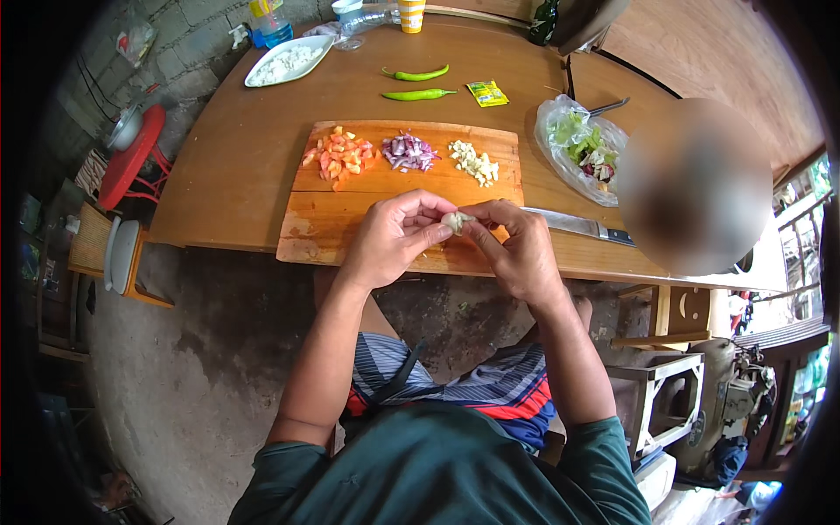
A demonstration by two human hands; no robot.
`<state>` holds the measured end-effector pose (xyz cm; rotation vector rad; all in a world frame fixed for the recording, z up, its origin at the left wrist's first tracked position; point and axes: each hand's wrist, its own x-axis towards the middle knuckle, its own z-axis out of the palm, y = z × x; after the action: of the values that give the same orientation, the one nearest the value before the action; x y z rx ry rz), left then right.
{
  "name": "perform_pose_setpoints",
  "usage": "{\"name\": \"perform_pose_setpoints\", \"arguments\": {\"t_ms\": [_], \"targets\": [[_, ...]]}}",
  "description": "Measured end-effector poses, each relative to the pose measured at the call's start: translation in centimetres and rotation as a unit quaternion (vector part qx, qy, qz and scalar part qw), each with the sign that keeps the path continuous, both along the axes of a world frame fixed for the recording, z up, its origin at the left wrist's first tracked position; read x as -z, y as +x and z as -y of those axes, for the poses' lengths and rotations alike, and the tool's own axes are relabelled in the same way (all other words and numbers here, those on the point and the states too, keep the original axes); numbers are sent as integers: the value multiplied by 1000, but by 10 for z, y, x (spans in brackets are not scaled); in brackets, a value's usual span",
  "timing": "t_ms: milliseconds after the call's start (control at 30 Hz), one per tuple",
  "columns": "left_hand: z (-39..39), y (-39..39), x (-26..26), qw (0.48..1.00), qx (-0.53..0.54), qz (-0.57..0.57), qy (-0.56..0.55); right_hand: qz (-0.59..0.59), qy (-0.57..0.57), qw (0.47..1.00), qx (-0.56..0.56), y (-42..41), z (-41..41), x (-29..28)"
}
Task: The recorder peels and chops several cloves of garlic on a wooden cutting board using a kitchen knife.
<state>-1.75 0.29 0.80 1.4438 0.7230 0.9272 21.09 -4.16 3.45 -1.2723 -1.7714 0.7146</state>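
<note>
Above the near part of a wooden cutting board [315, 223], my left hand [400, 236] pinches a small pale vegetable piece [454, 222] between thumb and fingertips. My right hand [518, 246] grips the other side of it; whether it is ginger or garlic, I cannot tell. Along the board's far side lie three heaps: diced tomato [341, 156], chopped red onion [409, 151] and chopped garlic [474, 163]. A kitchen knife [571, 224] with a black handle rests just right of the board, partly behind my right hand.
Beyond the board are two green chillies [420, 95] and a yellow-green sachet [487, 93]. A white dish of rice [321, 47] stands far left. On the right, a plastic bag [551, 131] holds vegetable scraps, beside a blurred round patch. A green bottle [543, 23] stands at the back.
</note>
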Motion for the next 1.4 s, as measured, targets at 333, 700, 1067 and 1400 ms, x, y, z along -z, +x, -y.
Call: {"name": "perform_pose_setpoints", "arguments": {"t_ms": [333,700,1067,1400], "targets": [[-4,-6,7,997,16,66,-47,-113,-99,988,-18,4,-2,5],[2,-2,5,998,-43,47,-1,-67,-48,997,3,15,2,8],[-4,-16,-7,854,-260,-352,280,178,143,972,-56,38,31,2],[42,39,-7,859,-162,-343,344,386,62,909,146,212,52,13]]}}
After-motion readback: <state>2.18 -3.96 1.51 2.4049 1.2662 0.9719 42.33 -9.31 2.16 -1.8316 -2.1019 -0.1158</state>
